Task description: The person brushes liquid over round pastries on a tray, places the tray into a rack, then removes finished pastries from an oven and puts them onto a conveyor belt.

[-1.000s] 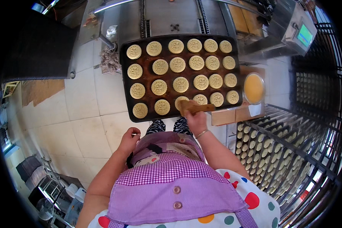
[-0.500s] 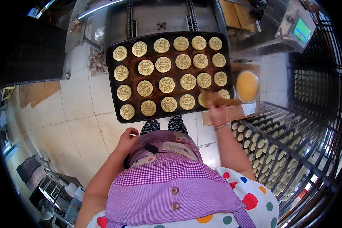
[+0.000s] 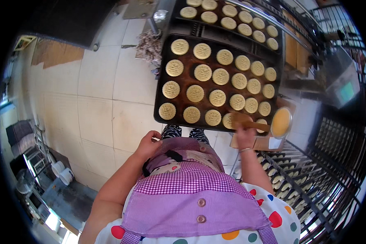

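My right hand [image 3: 245, 138] grips a flat pastry brush [image 3: 257, 125] by its wooden handle, its head over the near right part of a dark baking tray [image 3: 188, 70]. Rows of round, pale, stamped pastries [image 3: 217, 98] with scalloped edges lie on that tray. The brush and hand partly hide a couple of pastries in the nearest row. Beside the tray's right edge stands a clear bowl [image 3: 290, 120] of orange-yellow liquid [image 3: 280, 123]. My left hand [image 3: 149, 143] hangs by the apron, holding nothing, its fingers loosely bent and apart.
Beyond the tray, a second tray [image 3: 215, 27] of pastries sits on the metal machine. A rack [image 3: 309, 179] loaded with pastry trays stands at my right. A machine with a lit screen [image 3: 347, 92] is far right, and a tiled floor [image 3: 97, 118] stretches left.
My view has turned, so the tray appears farther right and a second loaded tray shows beyond it. The brush remains in my right hand at the nearest row; my left hand stays by the apron.
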A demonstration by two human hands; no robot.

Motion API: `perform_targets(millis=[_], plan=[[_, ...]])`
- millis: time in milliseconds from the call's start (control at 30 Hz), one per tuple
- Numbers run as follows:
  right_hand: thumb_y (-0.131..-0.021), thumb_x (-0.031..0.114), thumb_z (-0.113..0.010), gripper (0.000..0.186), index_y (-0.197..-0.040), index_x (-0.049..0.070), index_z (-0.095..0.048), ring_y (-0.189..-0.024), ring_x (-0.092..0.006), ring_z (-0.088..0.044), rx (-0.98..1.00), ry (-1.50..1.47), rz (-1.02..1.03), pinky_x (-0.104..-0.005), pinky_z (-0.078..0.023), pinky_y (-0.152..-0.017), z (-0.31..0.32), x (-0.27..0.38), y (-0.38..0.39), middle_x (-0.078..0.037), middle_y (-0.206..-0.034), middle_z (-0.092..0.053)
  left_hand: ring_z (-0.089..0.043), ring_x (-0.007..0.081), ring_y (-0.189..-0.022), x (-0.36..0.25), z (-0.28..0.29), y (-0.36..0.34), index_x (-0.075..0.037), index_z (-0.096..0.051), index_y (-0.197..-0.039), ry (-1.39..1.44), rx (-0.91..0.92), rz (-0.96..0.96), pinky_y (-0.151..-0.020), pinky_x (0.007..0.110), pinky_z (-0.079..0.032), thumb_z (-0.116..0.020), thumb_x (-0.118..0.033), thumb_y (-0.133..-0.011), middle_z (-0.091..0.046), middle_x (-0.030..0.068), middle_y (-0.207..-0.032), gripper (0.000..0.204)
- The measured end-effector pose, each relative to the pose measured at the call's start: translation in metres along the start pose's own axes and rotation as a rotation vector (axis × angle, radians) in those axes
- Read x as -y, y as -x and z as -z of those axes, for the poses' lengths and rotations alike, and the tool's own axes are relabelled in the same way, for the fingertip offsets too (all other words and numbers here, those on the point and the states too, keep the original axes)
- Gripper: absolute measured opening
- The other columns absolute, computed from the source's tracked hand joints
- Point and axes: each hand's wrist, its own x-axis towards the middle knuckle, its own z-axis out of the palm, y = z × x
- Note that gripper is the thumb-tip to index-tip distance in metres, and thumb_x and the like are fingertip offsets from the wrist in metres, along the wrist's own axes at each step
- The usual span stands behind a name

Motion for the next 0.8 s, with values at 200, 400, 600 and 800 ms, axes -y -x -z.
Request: perform_targets(millis=[200, 400, 600, 800], plan=[[-0.085, 0.022, -0.058, 0.039, -0.118, 0.002, -0.052, -0.09, -0.0361, -0.062, 0.713, 0.204, 0.307, -0.0415, -0.049, -0.079, -0.151, 0.173, 0.023, -0.021, -0.095, -0.064, -0.06, 0.017, -0.08, 0.016, 0.028, 0.008, -0.001, -0.055, -0.104, 0.085, -0.101, -0.025, -0.072, 0.03, -0.05, -0.064, -0.011, -0.079, -0.061, 0.0084, -0.097, 0.028], [-0.084, 0.023, -0.055, 0.032, -0.105, -0.001, -0.054, -0.079, -0.0434, -0.061, 0.769, 0.437, 0.297, -0.0505, -0.049, -0.071, -0.2, 0.201, -0.011, -0.026, -0.082, -0.063, -0.055, 0.0125, -0.077, 0.042, 0.048, 0.022, -0.003, -0.055, -0.1, 0.236, -0.198, 0.077, -0.072, 0.027, -0.046, -0.063, -0.006, -0.081, -0.059, 0.0033, -0.093, 0.021], [-0.083, 0.025, -0.056, 0.031, -0.105, 0.005, -0.056, -0.077, -0.0414, -0.062, 0.701, 0.413, 0.49, -0.0489, -0.05, -0.069, -0.22, 0.194, -0.023, -0.022, -0.08, -0.064, -0.053, 0.012, -0.075, 0.063, 0.055, 0.027, -0.003, -0.056, -0.1, 0.273, -0.236, 0.112, -0.07, 0.027, -0.046, -0.063, -0.006, -0.08, -0.059, 0.0032, -0.092, 0.021], [-0.081, 0.019, -0.058, 0.027, -0.107, 0.011, -0.058, -0.076, -0.0376, -0.062, 0.27, 0.635, 0.676, -0.0485, -0.05, -0.068, -0.235, 0.253, -0.205, -0.018, -0.079, -0.064, -0.053, 0.0116, -0.076, 0.06, 0.06, 0.02, -0.003, -0.056, -0.1, 0.301, -0.222, 0.137, -0.069, 0.027, -0.045, -0.064, -0.008, -0.08, -0.059, 0.0032, -0.092, 0.021]])
